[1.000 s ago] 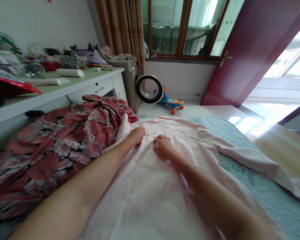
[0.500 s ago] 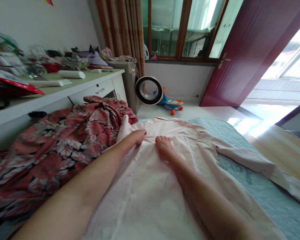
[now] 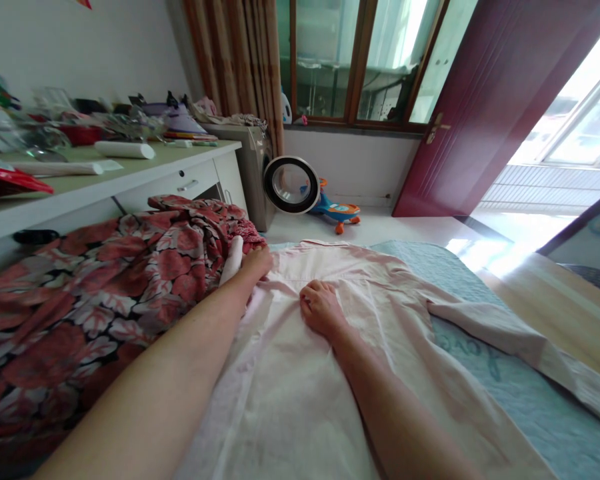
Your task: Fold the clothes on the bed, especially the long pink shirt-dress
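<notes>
A pale pink long-sleeved shirt [image 3: 300,373] lies spread on the light blue quilted bed cover [image 3: 460,347], its collar end away from me. My left hand [image 3: 259,263] is at the shirt's left shoulder edge, with its fingers closed on the cloth; part of them is hidden behind the hand. Over the upper middle of the shirt, my right hand [image 3: 323,307] rests with curled fingers gathering the fabric. The right sleeve stretches out across the bed cover. Beside my left forearm, a red, black and white floral cloth [image 3: 145,293] lies in a heap against the shirt.
A cluttered counter [image 3: 165,170] runs along the left wall. Beyond the bed stand a washing machine [image 3: 253,167] with its round door [image 3: 291,185] swung out and a blue and orange ride-on toy [image 3: 337,212]. At the right, a dark red door [image 3: 445,113] stands ajar.
My left hand has moved left, from the upper middle of the shirt to its shoulder edge. My right hand stays on the shirt's upper middle. The view has shifted slightly.
</notes>
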The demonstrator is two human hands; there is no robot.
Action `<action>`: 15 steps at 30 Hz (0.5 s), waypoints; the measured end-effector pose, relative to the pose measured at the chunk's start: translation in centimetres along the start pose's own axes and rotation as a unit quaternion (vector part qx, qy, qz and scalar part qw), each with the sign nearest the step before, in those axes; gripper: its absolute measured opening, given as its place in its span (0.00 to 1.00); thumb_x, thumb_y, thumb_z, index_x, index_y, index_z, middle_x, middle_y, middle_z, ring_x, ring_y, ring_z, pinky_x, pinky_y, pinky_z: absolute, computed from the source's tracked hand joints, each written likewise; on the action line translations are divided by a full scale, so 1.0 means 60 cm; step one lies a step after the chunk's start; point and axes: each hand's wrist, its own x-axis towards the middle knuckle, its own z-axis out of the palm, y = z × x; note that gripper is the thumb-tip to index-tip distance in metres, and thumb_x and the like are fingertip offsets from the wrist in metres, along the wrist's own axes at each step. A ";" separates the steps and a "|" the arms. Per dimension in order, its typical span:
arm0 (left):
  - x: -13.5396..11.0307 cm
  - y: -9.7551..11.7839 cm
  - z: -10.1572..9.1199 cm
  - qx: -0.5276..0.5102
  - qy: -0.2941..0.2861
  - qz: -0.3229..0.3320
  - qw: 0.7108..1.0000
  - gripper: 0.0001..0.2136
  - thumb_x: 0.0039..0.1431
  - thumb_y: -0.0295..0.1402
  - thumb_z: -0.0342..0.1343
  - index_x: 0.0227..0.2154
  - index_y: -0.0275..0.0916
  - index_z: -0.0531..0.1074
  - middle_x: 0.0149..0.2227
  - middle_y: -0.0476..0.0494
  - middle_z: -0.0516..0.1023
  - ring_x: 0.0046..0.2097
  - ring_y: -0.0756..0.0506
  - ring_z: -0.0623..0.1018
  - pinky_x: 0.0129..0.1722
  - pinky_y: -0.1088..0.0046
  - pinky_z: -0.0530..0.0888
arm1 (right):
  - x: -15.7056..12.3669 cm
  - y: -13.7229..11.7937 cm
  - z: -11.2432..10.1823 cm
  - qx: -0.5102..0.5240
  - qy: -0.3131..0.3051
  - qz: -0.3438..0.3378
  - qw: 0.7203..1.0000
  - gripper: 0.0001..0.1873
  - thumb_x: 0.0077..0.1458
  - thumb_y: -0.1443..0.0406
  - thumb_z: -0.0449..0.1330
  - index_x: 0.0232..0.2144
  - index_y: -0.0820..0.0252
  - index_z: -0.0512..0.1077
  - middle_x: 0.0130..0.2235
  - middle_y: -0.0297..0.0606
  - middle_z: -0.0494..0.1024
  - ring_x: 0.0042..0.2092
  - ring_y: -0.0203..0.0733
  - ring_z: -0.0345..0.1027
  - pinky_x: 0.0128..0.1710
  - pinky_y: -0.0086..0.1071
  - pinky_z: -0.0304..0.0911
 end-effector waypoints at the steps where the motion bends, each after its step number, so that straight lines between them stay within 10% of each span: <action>1: 0.005 -0.004 0.001 0.004 0.003 -0.011 1.000 0.19 0.64 0.37 0.44 0.48 0.31 0.75 0.49 0.25 0.76 0.54 0.32 0.74 0.54 0.55 0.67 | 0.000 0.000 0.000 0.005 0.002 0.001 1.000 0.07 0.59 0.67 0.55 0.36 0.57 0.74 0.41 0.37 0.73 0.45 0.41 0.64 0.50 0.35 0.52; 15: 0.021 -0.003 -0.017 0.019 -0.014 -0.047 0.999 0.12 0.56 0.28 0.52 0.41 0.37 0.77 0.43 0.36 0.81 0.45 0.39 0.79 0.44 0.66 0.72 | 0.001 0.005 0.005 0.021 0.019 0.006 1.000 0.05 0.58 0.67 0.57 0.36 0.56 0.74 0.41 0.37 0.73 0.46 0.41 0.64 0.50 0.35 0.52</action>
